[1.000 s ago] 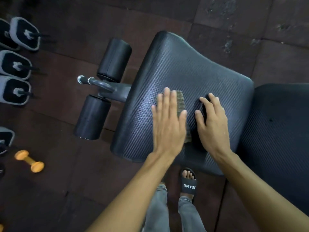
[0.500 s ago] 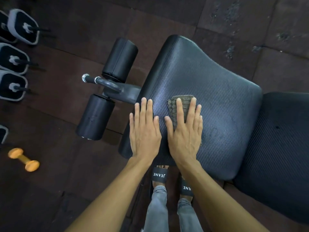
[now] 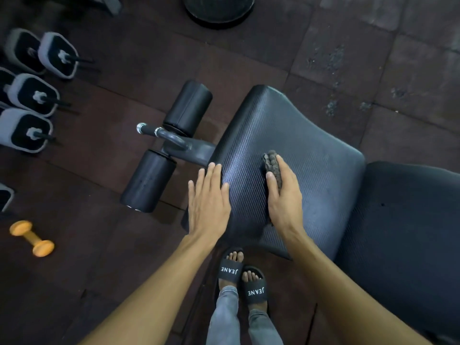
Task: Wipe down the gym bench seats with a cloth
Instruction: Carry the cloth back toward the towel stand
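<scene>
The cloth [image 3: 272, 168] lies mid-seat [image 3: 311, 155], long axis running away from the person, pinned under the right hand [image 3: 283, 195]; the left hand [image 3: 207, 202] rests flat and empty at the seat's left edge.

Black textured bench seat [image 3: 311, 170], centre frame, tilted toward upper left. Adjoining second pad [image 3: 403, 220] at right edge. Dark knobbly cloth [image 3: 272, 165], bunched, lying mid-seat, partly hidden.

Gym: bench [image 3: 311, 155], dumbbells [image 3: 31, 238], rubber flooring [image 3: 119, 78]
</scene>
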### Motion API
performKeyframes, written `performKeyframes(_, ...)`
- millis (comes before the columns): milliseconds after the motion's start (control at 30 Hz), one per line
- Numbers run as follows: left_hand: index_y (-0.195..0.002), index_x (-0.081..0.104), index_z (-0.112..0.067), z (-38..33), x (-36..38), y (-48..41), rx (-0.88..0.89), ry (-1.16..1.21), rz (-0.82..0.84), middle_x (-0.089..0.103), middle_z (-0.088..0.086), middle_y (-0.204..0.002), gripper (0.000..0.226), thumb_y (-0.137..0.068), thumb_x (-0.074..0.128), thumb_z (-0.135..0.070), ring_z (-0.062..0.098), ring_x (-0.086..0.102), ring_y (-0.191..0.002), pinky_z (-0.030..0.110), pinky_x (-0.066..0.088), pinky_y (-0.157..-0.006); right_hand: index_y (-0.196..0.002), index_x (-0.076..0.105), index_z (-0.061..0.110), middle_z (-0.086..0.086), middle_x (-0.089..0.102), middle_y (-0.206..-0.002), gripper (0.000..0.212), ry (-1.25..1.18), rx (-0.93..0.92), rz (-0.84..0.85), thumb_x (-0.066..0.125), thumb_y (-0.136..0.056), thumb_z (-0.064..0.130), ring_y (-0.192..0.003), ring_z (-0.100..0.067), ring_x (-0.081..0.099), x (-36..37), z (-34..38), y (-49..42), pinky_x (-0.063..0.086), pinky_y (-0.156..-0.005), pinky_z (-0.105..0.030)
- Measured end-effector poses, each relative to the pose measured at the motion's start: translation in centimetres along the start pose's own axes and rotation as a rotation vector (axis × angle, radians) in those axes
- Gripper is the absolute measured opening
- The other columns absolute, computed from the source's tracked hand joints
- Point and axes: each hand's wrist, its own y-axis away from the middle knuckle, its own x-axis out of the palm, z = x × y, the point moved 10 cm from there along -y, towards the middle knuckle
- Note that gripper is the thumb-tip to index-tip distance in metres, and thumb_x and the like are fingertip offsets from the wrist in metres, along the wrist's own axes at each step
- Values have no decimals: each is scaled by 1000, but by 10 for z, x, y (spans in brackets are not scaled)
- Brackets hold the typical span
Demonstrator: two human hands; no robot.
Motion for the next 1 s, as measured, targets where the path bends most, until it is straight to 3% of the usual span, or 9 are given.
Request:
performKeyframes(167,-152,30,-18,15,-83,27,-90,8,-27,27,0,-160,49,-105,28,-32,17,17,-150,41,6,-124,-147,43,24,16,49,-140,45,-155,28,166,48,-102,27,-125,6,40,4,78,28,22,-95,6)
performKeyframes(233,-151,35,-17,32,-129,43,-140,13,-78,34,1,-157,48,-105,31,-33,20,24,-148,42,10,-123,-145,45,28,21,50,-131,43,-164,3,256,48,-102,26,-122,7,42,17,123,46,22,-87,10)
performKeyframes(400,-145,43,-17,110,-258,99,-301,17,-237,47,0,-147,44,-104,36,-33,18,39,-138,44,19,-119,-145,45,27,18,51,-139,43,-143,-139,494,47,-103,27,-128,4,43,83,255,104,27,-94,2)
performKeyframes(500,-143,46,-18,183,-334,152,-445,39,-347,50,-2,-144,43,-104,37,-33,17,41,-136,43,20,-119,-146,44,25,14,49,-142,44,-106,-239,639,47,-102,27,-120,13,38,147,342,156,25,-93,3)
performKeyframes(667,-143,45,-18,319,-448,268,-690,47,-488,52,0,-143,44,-103,37,-36,20,44,-134,42,26,-115,-146,45,28,9,53,-143,44,9,-441,914,48,-101,32,-131,-7,46,276,479,286,33,-104,-21)
performKeyframes(867,-142,45,-20,463,-519,439,-1017,114,-600,56,5,-138,44,-103,36,-38,28,51,-125,43,35,-109,-144,46,29,7,56,-139,45,113,-577,1235,47,-101,38,-126,-13,51,426,570,490,38,-106,-32)
performKeyframes(1000,-140,46,-22,533,-549,556,-1225,194,-691,59,5,-133,42,-103,36,-39,28,55,-121,42,39,-104,-146,43,30,6,51,-144,48,179,-658,1441,45,-100,42,-135,-16,45,491,614,630,34,-114,-39)
